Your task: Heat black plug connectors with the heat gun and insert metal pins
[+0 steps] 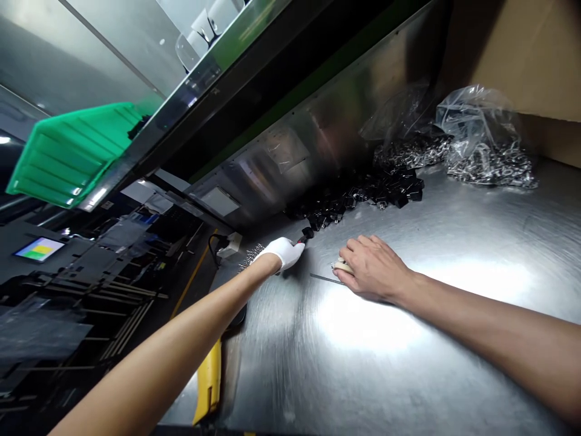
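Observation:
My left hand point(284, 253), in a white glove, reaches to the left end of a pile of small black parts with shiny metal bits point(363, 197). Its fingers are closed at a small black piece point(307, 233), with a speck of red at the fingertips. My bare right hand point(374, 269) is curled low over the metal tabletop, and a thin metal rod point(325, 278) sticks out from under it to the left. Something cream-coloured point(342, 266) shows at its fingers; whether it is a handle or a finger cover is unclear. The palm side is hidden.
Clear plastic bags of small shiny metal pieces point(490, 163) lie at the back right by a cardboard box point(535, 60). Pins point(249, 257) stand beside my left wrist. A green bin point(72, 151) hangs upper left by the shelf point(218, 85). A yellow object point(209, 384) is at the table's left edge.

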Tool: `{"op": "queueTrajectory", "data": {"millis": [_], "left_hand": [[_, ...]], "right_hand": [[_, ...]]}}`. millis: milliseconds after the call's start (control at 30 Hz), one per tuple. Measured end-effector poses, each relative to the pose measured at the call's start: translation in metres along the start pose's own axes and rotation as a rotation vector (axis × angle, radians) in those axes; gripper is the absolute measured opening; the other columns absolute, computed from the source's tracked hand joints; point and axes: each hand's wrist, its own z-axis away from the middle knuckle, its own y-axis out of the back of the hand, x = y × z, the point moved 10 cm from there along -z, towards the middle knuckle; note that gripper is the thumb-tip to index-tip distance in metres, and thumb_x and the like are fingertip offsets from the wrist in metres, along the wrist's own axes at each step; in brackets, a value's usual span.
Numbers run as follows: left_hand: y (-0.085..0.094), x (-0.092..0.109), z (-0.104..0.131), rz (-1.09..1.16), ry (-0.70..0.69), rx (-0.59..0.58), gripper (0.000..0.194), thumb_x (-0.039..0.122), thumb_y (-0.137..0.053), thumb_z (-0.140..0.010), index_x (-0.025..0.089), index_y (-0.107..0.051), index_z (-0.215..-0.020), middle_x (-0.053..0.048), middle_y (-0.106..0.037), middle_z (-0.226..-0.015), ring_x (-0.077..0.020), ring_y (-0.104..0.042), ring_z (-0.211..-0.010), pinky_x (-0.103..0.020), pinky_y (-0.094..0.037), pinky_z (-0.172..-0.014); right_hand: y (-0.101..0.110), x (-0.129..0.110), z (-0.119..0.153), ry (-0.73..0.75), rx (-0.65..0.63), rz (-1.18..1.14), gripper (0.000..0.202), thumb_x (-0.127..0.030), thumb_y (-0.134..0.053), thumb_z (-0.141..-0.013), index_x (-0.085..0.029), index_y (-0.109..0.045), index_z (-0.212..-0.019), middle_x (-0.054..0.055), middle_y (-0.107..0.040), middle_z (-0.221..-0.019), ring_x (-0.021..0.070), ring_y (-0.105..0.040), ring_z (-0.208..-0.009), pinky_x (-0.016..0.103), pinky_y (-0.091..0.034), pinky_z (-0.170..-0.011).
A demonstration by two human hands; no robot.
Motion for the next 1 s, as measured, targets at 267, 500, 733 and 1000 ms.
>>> {"op": "queueTrajectory", "data": {"millis": [267,500,733,1000], "left_hand": [[-0.01,-0.004,0.049,0.157,-0.167,0.15,0.05,0.056,-0.036,-0.099,0.024,-0.069,-0.118,-0.006,-0.076,-0.108,-0.0231,-0.071,-0.099,-0.03,-0.05,-0.085],[-0.014,-0.002,0.158,-0.031,-0.244,0.441,0.036,0.049,-0.04,-0.101,0.024,-0.066,-0.102,-0.007,-0.07,-0.094,-0.0253,-0.068,-0.084,-0.034,-0.046,-0.073],[-0.037,0.007,0.194,-0.05,-0.23,0.363,0.041,0.051,-0.037,-0.1,0.023,-0.067,-0.103,-0.01,-0.071,-0.092,-0.031,-0.07,-0.082,-0.038,-0.048,-0.068],[-0.045,0.009,0.2,0.032,-0.193,0.225,0.023,0.032,-0.059,-0.087,0.02,-0.07,-0.103,-0.012,-0.07,-0.093,-0.0306,-0.07,-0.08,-0.037,-0.052,-0.068]], "right_hand": [[0.014,0.03,-0.001,-0.171,0.102,-0.026,0.028,-0.026,-0.052,-0.094,-0.005,-0.07,-0.096,0.024,-0.063,-0.102,0.0396,-0.055,-0.105,0.059,-0.035,-0.1],[0.024,0.007,0.002,-0.054,0.018,-0.544,0.046,-0.034,-0.059,-0.094,-0.016,-0.062,-0.136,0.012,-0.069,-0.126,0.0268,-0.063,-0.112,0.043,-0.049,-0.101],[-0.019,-0.023,0.03,-0.156,-0.297,-1.053,0.047,-0.049,-0.065,-0.094,-0.015,-0.07,-0.127,0.007,-0.079,-0.092,0.0199,-0.074,-0.081,0.036,-0.062,-0.077],[-0.015,-0.02,0.035,-0.263,-0.312,-1.162,0.033,-0.04,-0.076,-0.088,-0.024,-0.075,-0.116,0.002,-0.078,-0.09,0.0192,-0.076,-0.083,0.032,-0.062,-0.076]]}}
